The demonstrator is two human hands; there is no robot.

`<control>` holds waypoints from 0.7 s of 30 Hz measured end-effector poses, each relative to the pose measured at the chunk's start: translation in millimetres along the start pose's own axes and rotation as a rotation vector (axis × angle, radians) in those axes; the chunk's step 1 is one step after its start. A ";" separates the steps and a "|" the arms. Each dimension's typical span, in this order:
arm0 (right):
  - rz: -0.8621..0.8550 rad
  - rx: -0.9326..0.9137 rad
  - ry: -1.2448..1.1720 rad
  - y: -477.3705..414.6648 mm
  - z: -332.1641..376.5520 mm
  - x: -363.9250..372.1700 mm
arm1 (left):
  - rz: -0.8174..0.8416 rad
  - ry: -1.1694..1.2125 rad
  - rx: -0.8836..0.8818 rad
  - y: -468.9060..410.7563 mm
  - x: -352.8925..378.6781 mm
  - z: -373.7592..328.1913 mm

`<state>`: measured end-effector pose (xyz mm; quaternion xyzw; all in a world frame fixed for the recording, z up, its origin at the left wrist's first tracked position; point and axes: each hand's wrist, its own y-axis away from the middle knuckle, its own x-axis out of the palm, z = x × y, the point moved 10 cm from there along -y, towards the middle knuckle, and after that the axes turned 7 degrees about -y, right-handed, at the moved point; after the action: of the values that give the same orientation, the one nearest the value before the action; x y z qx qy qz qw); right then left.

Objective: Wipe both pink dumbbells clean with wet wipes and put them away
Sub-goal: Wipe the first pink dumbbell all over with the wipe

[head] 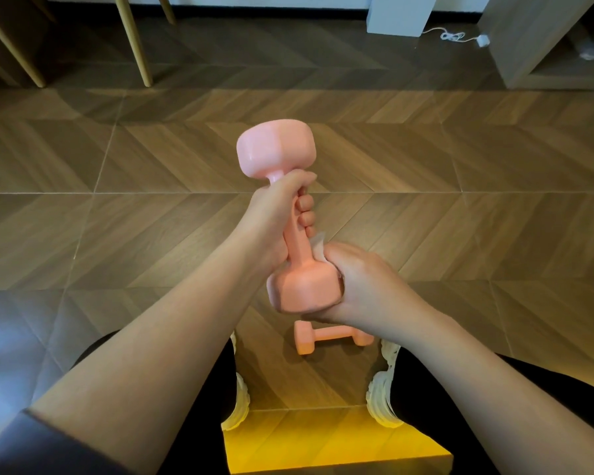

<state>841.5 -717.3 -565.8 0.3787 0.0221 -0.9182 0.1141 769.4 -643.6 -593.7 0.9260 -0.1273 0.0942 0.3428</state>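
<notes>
I hold a pink dumbbell (290, 221) up in front of me, tilted nearly upright. My left hand (275, 217) grips its handle just below the upper head. My right hand (360, 282) cups the lower head from the right and underneath, pressing a white wet wipe (318, 245) against it; only a corner of the wipe shows above my thumb. A second pink dumbbell (326, 335) lies on the wooden floor between my feet, partly hidden behind my right wrist.
My white shoes (383, 399) flank the floor dumbbell. Wooden chair legs (136, 39) stand at the far left. A white box (400, 13) with a cable and a grey cabinet (542, 42) are at the far right. A yellow seat edge (336, 443) lies below.
</notes>
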 end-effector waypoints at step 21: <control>-0.015 -0.057 0.001 2.4 -3.9 -1.0 | 0.002 -0.017 0.034 -2.6 -1.3 -0.9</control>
<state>845.4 -719.0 -567.8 0.3756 0.0510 -0.9178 0.1181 768.9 -640.9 -595.0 0.9322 -0.1293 0.0889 0.3260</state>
